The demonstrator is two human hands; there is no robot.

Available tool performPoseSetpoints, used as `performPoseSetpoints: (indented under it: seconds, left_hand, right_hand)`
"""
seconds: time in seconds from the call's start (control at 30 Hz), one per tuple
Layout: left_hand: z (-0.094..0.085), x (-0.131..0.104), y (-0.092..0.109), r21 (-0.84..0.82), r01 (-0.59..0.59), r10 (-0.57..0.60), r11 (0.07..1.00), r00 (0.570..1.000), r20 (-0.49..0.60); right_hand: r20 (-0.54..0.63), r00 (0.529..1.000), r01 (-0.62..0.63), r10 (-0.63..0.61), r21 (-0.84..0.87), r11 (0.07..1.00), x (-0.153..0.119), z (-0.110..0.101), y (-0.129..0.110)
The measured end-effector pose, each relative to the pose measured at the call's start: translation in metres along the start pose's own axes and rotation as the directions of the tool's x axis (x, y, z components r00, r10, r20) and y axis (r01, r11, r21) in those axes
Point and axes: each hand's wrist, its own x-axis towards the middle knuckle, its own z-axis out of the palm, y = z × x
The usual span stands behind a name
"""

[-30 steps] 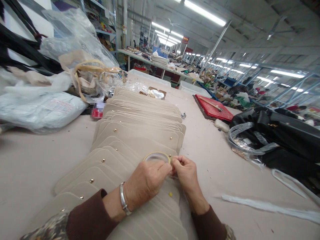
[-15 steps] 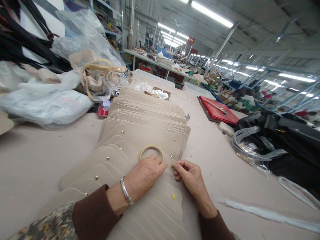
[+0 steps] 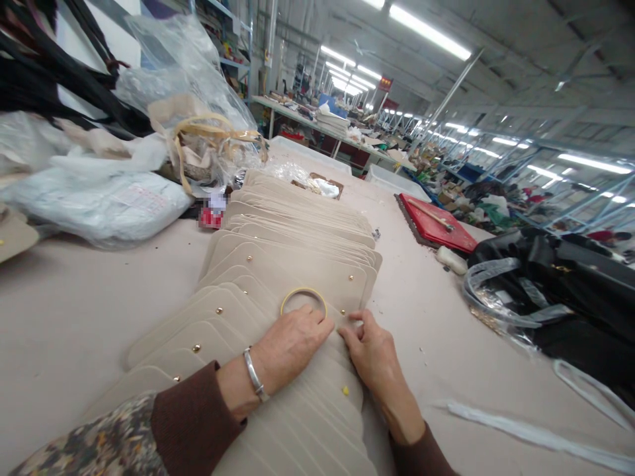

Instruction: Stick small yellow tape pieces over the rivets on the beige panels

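Note:
Overlapping beige panels [image 3: 297, 258] with small gold studs run down the middle of the table. My left hand [image 3: 297, 337], a silver bangle at its wrist, is closed on a yellow tape roll [image 3: 304, 291] that rests on the panels. Just right of it, my right hand [image 3: 370, 344] has its thumb and forefinger apart over the panel edge, near a gold stud [image 3: 342, 311]. Nothing shows between those fingers. A small yellow piece [image 3: 346, 391] lies on a panel below the hands.
Plastic-wrapped packages [image 3: 109, 205] lie at the left. On the right are a red board [image 3: 436, 221] with a hammer on it, a black bag [image 3: 580, 297] and a white strip [image 3: 520, 426]. A small tray [image 3: 338, 188] stands behind the panels.
My right thumb and forefinger have spread apart from their pinch at the stud. That stud no longer shows between them. The view has shifted slightly.

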Motion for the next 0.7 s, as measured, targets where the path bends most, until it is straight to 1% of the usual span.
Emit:
performPoseSetpoints:
  seconds: [0.07,0.13,0.17,0.2,0.23,0.3,0.33,0.43,0.53,0.6,0.67,0.7]
  left_hand:
    - [0.0,0.0,0.0,0.011,0.001,-0.001,1.0,1.0,-0.008]
    - [0.0,0.0,-0.001,0.028,0.001,-0.001,1.0,1.0,-0.017]
    - [0.0,0.0,-0.001,0.037,0.001,-0.001,0.999,1.0,-0.02]
    - [0.0,0.0,-0.001,0.043,0.001,0.0,0.999,1.0,-0.022]
    - [0.0,0.0,-0.001,0.048,0.0,0.001,0.999,1.0,-0.023]
    - [-0.001,0.001,-0.001,0.049,0.004,-0.003,0.999,1.0,-0.021]
    - [-0.001,0.001,-0.001,0.048,0.007,-0.006,0.999,1.0,-0.019]
    - [-0.001,0.002,-0.002,0.036,0.011,-0.01,0.999,1.0,-0.019]
    - [0.001,0.002,-0.002,0.022,-0.007,0.008,1.0,0.999,-0.041]
    - [0.004,0.001,-0.003,0.017,-0.022,0.023,1.0,0.997,-0.079]
    - [0.007,0.0,-0.004,-0.005,-0.033,0.032,0.999,0.987,-0.156]
    - [0.008,0.0,-0.005,-0.03,-0.039,0.032,0.999,0.978,-0.207]
  right_hand:
    - [-0.019,0.998,-0.051,0.052,0.07,0.996,-0.004,-0.001,0.005]
    - [0.036,0.993,-0.118,0.114,0.178,0.977,-0.009,-0.003,0.009]
    - [0.067,0.991,-0.128,0.116,0.207,0.97,-0.012,-0.004,0.01]
    - [0.079,0.992,-0.112,0.098,0.204,0.972,-0.014,-0.005,0.011]
    - [0.065,0.996,-0.073,0.062,0.174,0.982,-0.016,-0.005,0.011]
    - [0.003,1.0,0.023,-0.023,0.068,0.997,-0.017,-0.003,0.009]
    - [-0.025,0.998,0.052,-0.052,0.019,0.998,-0.018,-0.001,0.008]
    - [-0.069,0.995,0.073,-0.079,-0.076,0.994,-0.015,0.005,0.003]
    - [-0.087,0.992,0.082,-0.092,-0.116,0.99,-0.01,0.009,-0.001]
    - [-0.083,0.992,0.085,-0.096,-0.12,0.989,-0.006,0.008,-0.004]
    - [-0.046,0.994,0.091,-0.096,-0.108,0.99,-0.004,0.004,-0.006]
    - [-0.009,0.995,0.096,-0.097,-0.094,0.991,-0.004,0.001,-0.007]
